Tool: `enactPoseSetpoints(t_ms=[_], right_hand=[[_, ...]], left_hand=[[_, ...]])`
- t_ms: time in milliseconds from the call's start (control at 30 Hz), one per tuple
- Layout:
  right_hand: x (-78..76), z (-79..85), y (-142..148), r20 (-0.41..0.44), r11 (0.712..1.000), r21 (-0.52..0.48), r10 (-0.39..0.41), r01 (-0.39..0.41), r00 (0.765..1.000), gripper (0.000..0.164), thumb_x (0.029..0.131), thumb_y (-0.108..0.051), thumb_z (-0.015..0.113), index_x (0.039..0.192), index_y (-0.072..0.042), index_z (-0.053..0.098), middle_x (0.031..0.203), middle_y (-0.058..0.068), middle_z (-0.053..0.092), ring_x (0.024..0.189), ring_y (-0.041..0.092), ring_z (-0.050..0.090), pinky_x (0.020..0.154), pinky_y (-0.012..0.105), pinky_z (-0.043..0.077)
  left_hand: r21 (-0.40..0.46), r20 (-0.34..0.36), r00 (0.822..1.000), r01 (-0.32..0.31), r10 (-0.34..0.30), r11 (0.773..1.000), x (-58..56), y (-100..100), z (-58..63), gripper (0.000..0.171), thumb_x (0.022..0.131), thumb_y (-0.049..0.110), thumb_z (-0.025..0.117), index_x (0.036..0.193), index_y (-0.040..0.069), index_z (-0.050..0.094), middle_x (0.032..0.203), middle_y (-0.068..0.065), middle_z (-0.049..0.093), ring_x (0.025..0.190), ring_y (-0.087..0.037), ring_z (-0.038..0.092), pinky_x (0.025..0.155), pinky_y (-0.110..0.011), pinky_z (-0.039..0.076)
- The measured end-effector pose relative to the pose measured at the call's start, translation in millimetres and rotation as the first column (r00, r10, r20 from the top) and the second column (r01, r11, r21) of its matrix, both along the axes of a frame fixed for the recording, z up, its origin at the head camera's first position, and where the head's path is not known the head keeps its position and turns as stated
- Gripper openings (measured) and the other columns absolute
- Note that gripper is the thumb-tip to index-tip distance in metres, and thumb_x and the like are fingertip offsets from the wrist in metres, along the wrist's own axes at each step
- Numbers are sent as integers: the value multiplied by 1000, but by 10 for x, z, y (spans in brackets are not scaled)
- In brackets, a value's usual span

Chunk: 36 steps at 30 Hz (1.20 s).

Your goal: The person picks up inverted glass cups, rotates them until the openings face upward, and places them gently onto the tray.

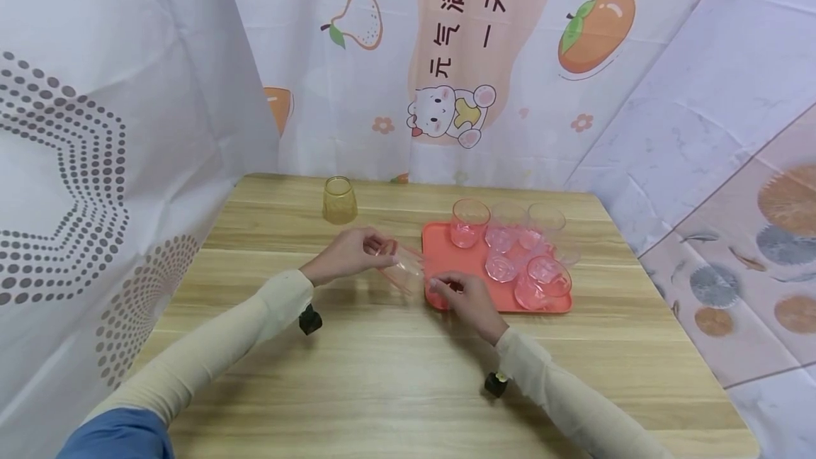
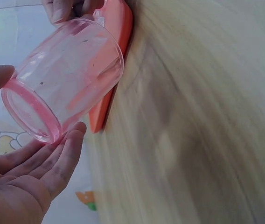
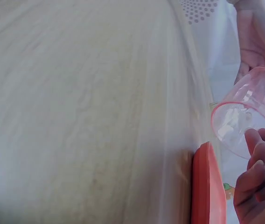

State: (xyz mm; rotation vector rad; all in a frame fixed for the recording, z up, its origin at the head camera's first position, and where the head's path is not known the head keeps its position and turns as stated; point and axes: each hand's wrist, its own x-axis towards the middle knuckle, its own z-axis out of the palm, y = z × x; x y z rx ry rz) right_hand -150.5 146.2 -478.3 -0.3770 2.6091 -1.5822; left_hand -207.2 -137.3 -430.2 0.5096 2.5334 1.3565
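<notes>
A clear pink-tinted cup lies tilted on its side in the air, left of the red tray. My left hand grips it near the base, with the thumb on one side and fingers on the other in the left wrist view, where the cup points its mouth away from the palm. Close to the rim is my right hand, its fingers loosely bent. In the right wrist view its fingers overlap the cup's mouth; any contact there is hard to make out.
Several clear and pink cups stand or lie on the tray's right part, among them an upright pink cup at the back. A yellow glass stands at the back left of the wooden table. Printed curtains enclose the table.
</notes>
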Motion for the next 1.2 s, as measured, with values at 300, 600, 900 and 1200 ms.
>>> enactPoseSetpoints(t_ms=[300, 600, 900, 1200], right_hand=[[10, 29, -29, 83, 997, -71, -31, 37, 996, 23, 96, -37, 73, 107, -17, 79, 96, 2, 74, 78, 16, 57, 63, 26, 46], [21, 66, -50, 176, 969, -228, -56, 96, 983, 34, 96, -33, 74, 118, -7, 75, 103, 11, 70, 75, 15, 53, 61, 24, 45], [27, 83, -23, 96, 966, -251, -42, 65, 994, 26, 96, -24, 75, 113, -5, 75, 101, 6, 71, 89, 17, 58, 72, 24, 48], [11, 144, 108, -223, 995, -90, 15, -36, 975, 17, 96, -19, 75, 109, -7, 77, 90, 5, 69, 71, 19, 48, 61, 25, 37]], left_hand=[[68, 81, 997, 12, -17, 998, 24, -10, -36, 52, 84, 47, 84, 123, 16, 69, 117, -2, 67, 111, -20, 65, 97, -43, 52], [54, 71, 997, 26, -30, 998, 27, -8, -90, 48, 86, 38, 84, 124, 13, 69, 113, -2, 69, 107, -19, 65, 96, -40, 52], [76, 18, 996, 84, -86, 994, 44, -4, -162, 59, 81, 31, 89, 130, 6, 66, 109, -2, 70, 99, -17, 68, 90, -35, 55], [35, -5, 994, 114, -113, 993, 77, 25, -216, 66, 80, 31, 90, 132, 0, 65, 110, -9, 71, 96, -16, 69, 86, -32, 56]])
